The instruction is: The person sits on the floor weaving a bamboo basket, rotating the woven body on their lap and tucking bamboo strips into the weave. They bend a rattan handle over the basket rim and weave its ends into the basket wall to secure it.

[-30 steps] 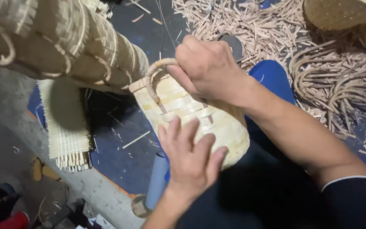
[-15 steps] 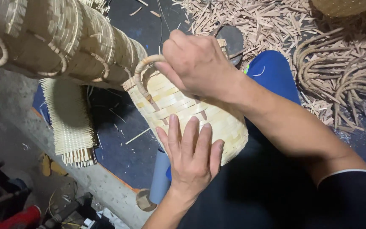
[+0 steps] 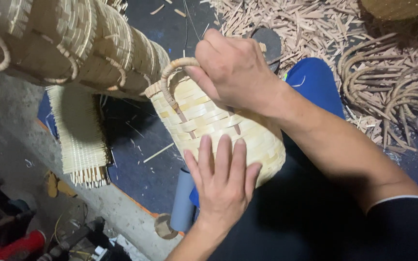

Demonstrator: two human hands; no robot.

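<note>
Far left, filling the upper corner: a stack of large woven baskets (image 3: 64, 43), lying on its side. Far right, spread over the dark floor (image 3: 170, 29): a litter of bamboo offcuts (image 3: 296, 24) and curled cane strips (image 3: 393, 92). In the middle, tipped on its side over a lap: a small pale woven bamboo basket (image 3: 218, 125), mouth toward the left, loop handle (image 3: 172, 75) at the rim. Left of it, flat on the floor: a woven bamboo mat (image 3: 81, 140) with a loose fringe at its near end. Right hand (image 3: 233, 70) curled shut over the basket rim beside the handle. Left hand (image 3: 223, 179) open, fingers spread flat, pressing the basket's near side, gripping nothing. Just beneath the basket, near: a grey tube (image 3: 182, 203).
</note>
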